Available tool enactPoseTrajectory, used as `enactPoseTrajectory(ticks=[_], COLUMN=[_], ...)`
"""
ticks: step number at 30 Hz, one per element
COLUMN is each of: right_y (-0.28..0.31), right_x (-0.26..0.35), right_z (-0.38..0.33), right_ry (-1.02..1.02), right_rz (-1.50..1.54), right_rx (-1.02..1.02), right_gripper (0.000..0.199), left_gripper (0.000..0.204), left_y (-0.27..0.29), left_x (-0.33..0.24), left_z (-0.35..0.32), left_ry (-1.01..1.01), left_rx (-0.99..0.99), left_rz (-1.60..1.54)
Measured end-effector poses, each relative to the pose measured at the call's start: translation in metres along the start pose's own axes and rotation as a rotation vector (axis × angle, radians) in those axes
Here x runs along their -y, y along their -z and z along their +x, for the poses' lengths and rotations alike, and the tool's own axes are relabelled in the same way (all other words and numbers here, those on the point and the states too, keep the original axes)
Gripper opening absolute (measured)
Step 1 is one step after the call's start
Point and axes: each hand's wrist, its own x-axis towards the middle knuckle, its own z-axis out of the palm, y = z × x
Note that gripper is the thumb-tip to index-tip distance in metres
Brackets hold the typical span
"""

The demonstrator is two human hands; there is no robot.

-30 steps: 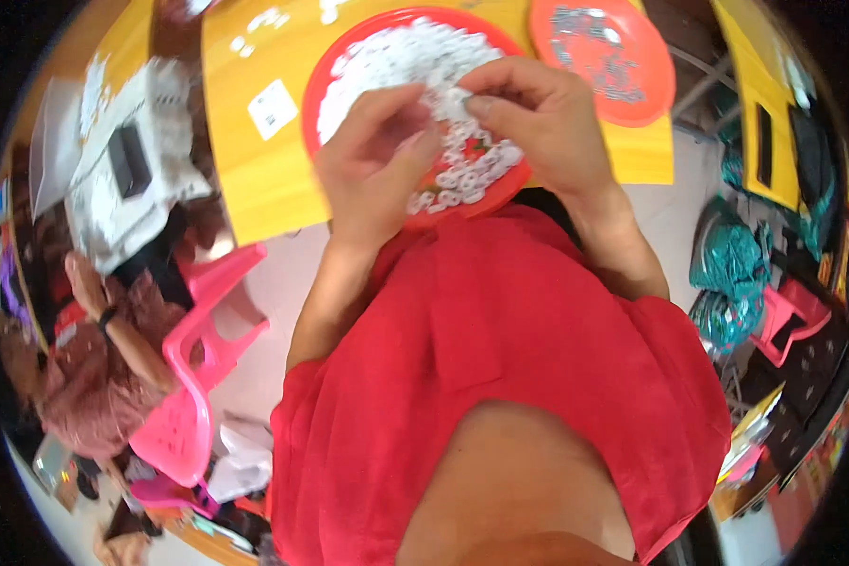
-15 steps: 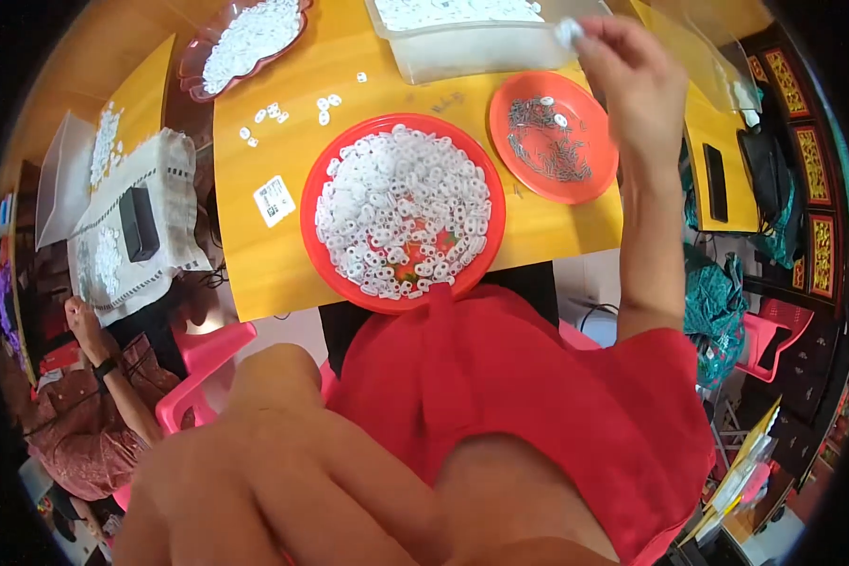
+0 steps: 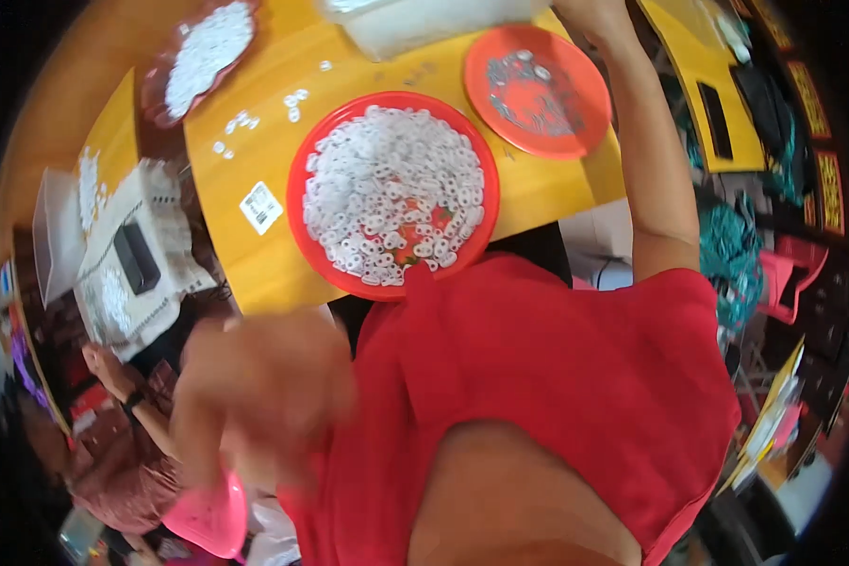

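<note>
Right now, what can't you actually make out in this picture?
- Left hand: head view, smeared by motion blur close to the camera; whether it holds anything cannot be told.
- Right hand: cut off by the top edge; its fingers and grip are out of view.
- White tub: only its lower part shows, the rest is cut off by the top edge.
- Small grey parts on the orange plate: too small to identify.
- White rings in the red plate: too small to see their details.

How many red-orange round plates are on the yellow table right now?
2: a large plate heaped with white rings near the table's front edge, and a smaller plate with dark bits toward the far right.
</note>
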Motion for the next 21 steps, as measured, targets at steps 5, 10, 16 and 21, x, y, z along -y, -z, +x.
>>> enactPoseTrajectory(ticks=[5,10,16,21], right_y=[0.040,0.047,0.032,0.027], right_x=[-0.015,-0.077,-0.079,-0.088], right_z=[-0.061,-0.103,-0.108,-0.110], right_ry=[-0.027,-0.008,0.049,0.131], right_rz=[-0.165,-0.337,-0.546,-0.492], right_rx=[-0.149,0.185,0.349,0.389], right_gripper=[0.019,0.019,0.017,0.017], left_gripper=[0.032,0.030,0.028,0.029], left_y=[0.044,0.057,0.059,0.059], left_x=[0.074,0.079,0.090,0.096], left_z=[-0.050,-0.077,-0.093,-0.090], left_ry=[0.206,0.233,0.135,0.095], left_rx=[0.180,0.433,0.555,0.491], left_rz=[1.034,1.113,1.269,1.288])
